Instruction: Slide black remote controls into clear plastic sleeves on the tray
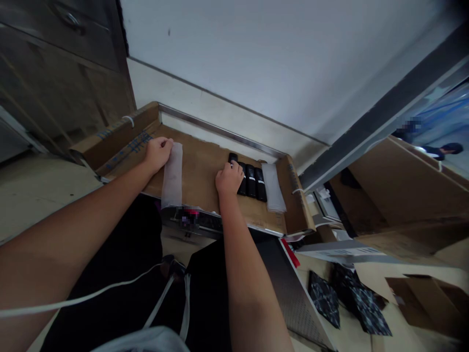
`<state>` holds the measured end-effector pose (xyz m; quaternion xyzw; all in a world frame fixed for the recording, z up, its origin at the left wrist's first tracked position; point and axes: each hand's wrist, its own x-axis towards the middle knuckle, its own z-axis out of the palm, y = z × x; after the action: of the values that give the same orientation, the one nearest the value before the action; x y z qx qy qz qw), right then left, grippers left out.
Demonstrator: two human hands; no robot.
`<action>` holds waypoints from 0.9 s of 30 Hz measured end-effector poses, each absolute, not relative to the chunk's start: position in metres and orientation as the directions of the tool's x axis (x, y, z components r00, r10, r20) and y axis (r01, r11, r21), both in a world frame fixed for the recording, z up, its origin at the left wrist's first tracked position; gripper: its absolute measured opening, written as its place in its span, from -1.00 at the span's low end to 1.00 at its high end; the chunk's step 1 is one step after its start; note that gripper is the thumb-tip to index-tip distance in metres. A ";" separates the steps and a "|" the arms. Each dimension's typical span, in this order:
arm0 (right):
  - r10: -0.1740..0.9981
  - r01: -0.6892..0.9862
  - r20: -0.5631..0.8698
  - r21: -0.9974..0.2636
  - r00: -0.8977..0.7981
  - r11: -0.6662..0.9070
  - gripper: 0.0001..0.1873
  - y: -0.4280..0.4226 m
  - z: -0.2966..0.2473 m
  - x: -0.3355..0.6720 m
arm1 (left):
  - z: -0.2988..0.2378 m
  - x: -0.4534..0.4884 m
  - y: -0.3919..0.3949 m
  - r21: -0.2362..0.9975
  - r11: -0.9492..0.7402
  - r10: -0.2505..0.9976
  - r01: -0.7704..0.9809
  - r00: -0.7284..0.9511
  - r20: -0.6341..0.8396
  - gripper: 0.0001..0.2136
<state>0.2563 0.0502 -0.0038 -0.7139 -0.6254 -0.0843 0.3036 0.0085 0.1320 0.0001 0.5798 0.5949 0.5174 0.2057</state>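
Note:
My left hand (157,152) rests on the top end of a long translucent white bag (173,176) lying on a cardboard-covered worktop (200,171), fingers curled on its edge. My right hand (229,178) is closed over the leftmost of a row of black remote-like devices (252,181) lined up side by side. Just right of the row lies a stack of more white bags (274,187).
Cardboard flaps (113,134) rise at the left and right ends (295,195) of the worktop, with a metal rail along the back. Dark patterned sheets (351,296) lie on the floor at right beside flat cardboard boxes. A wooden cabinet stands at upper left.

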 end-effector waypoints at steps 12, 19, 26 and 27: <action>0.896 0.713 0.444 -0.632 0.013 0.303 -0.73 0.038 0.004 0.237 | 0.001 0.014 0.135 0.877 -0.189 0.910 0.441 -0.258 0.325 -0.85; 0.903 0.581 0.386 -0.785 0.189 0.214 -0.68 0.044 0.001 0.239 | 0.003 0.012 0.127 0.734 -0.210 0.826 0.646 -0.284 0.486 -0.61; 0.907 0.556 0.371 -0.805 0.200 0.206 -0.66 0.046 -0.003 0.244 | -0.004 0.022 0.124 0.299 -0.371 0.929 0.879 0.353 0.112 -0.36; 0.906 0.552 0.367 -0.809 0.208 0.201 -0.66 0.047 -0.003 0.244 | -0.003 0.024 0.125 0.259 -0.360 0.932 0.896 0.361 0.044 -0.32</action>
<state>0.2440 0.0468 -0.0031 -0.6051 -0.6023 0.1820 0.4877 0.0237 0.1247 -0.0026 0.8193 0.5578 0.0919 0.0955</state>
